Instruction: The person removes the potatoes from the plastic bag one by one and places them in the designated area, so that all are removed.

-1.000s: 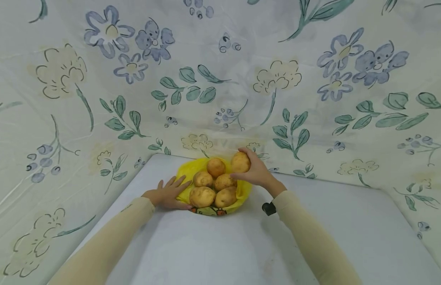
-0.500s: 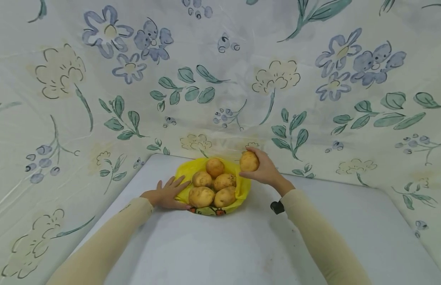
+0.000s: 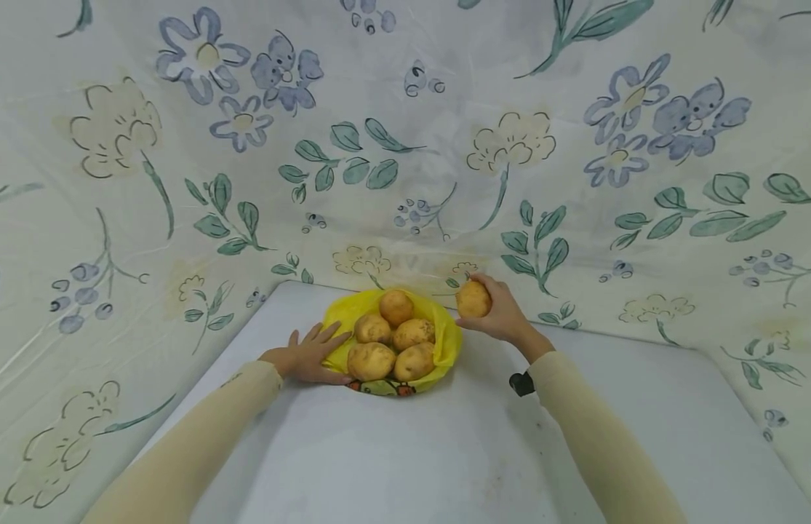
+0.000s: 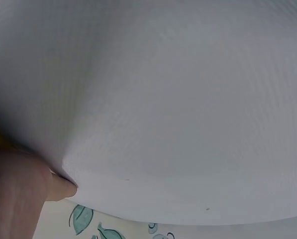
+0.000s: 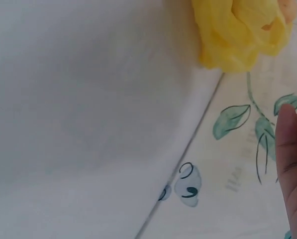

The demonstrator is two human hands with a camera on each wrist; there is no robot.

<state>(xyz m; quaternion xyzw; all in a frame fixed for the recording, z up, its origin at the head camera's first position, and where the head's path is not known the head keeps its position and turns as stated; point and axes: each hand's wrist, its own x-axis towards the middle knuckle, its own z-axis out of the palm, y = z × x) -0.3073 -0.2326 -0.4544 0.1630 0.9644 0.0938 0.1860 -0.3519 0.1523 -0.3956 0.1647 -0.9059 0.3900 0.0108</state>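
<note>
In the head view a yellow plastic bag [image 3: 449,340] lies with its mouth spread wide at the far side of the table. Several potatoes [image 3: 371,362] rest inside it. My right hand [image 3: 505,318] grips another potato [image 3: 473,299] between thumb and fingers, just right of the bag and raised above the table. With fingers spread, my left hand [image 3: 307,355] presses against the bag's left side. The left wrist view catches only part of that hand [image 4: 19,194] at its lower left. At the right edge of the right wrist view, the right hand [image 5: 293,169] shows beside the bag [image 5: 228,42].
The white table [image 3: 392,458] ends at a flower-printed cloth [image 3: 431,211], which rises close behind the bag and also along both sides. A small black device [image 3: 521,384] sits at the right wrist. Printed green and red figures show on the bag's front edge.
My right hand has carried its potato rightward, from over the bag's right rim to outside it. The left hand and the potatoes in the bag have stayed in place.
</note>
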